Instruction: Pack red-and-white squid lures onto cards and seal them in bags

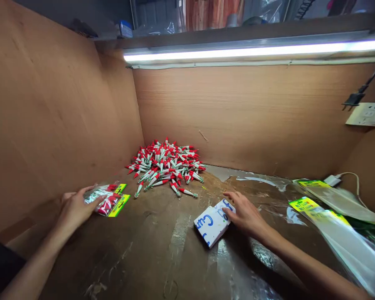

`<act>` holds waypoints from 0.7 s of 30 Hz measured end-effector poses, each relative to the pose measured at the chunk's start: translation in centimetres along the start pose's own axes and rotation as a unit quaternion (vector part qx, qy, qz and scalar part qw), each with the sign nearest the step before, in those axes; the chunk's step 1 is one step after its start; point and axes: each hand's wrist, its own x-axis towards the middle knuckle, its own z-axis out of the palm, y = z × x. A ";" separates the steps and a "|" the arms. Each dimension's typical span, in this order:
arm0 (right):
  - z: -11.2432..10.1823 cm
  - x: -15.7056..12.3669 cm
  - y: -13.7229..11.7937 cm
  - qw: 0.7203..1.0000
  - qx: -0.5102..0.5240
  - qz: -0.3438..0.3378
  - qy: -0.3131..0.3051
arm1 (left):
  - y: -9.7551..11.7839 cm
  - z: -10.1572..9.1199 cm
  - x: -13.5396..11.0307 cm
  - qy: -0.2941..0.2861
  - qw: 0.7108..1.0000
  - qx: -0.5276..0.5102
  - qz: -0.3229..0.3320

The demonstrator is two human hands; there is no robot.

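At the left, my left hand (pixel 78 208) is closed on clear packets of squid jigs (pixel 111 203) with yellow-green header cards. Its thumb lies over the packets, and red and white show through the plastic. My right hand (pixel 245 212) grips the right corner of a white block (pixel 211 223) with blue handwriting. The thumb is on the near side and the fingers reach past the far edge, partly hidden. Between and beyond both hands lies a heap of loose red-and-white squid jigs (pixel 167 162) with spiky metal hook ends.
Flat plastic bags (pixel 321 216) with yellow-green headers lie at the right on the brown table (pixel 150 258). Wooden panels (pixel 237 112) enclose the back and sides. A lit tube lamp (pixel 253 51) runs under the shelf. A plug (pixel 354 99) hangs beside a wall socket (pixel 368 113).
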 end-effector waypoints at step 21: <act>12.6 14.0 -12.8 0.975 -0.199 -0.085 -0.055 | 17.2 6.5 0.9 -0.075 0.981 0.022 0.176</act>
